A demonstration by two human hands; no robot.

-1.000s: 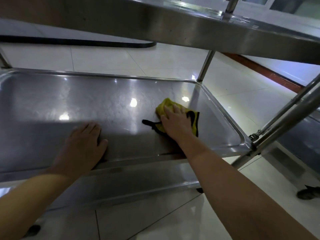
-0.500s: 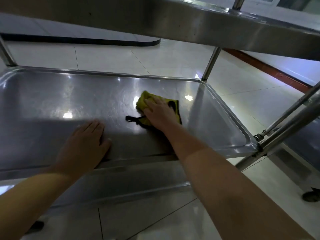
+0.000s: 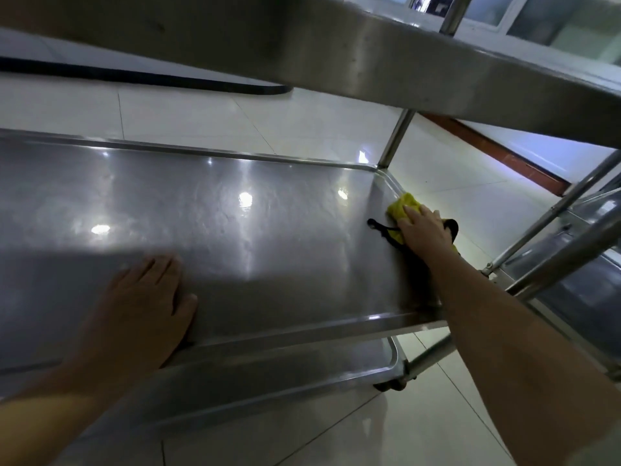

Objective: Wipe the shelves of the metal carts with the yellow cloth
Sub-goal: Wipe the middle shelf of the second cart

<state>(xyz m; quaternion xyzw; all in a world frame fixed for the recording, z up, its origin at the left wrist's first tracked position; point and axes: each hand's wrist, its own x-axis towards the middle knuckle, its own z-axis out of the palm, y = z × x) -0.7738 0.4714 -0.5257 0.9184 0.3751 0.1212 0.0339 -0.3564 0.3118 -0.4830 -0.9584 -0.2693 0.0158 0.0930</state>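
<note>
The right hand (image 3: 424, 229) presses flat, fingers spread, on the crumpled yellow cloth (image 3: 403, 206) at the shiny metal shelf's (image 3: 208, 210) far right corner. The left hand (image 3: 148, 294) lies flat near the front edge, holding nothing. Push the cloth well into that corner and along the rim.

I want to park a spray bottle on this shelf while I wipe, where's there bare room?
The broad middle of the shelf, between the left hand at the near rim and the far rim, is bare. Its right end is crowded: the right hand presses the yellow cloth there.
</note>
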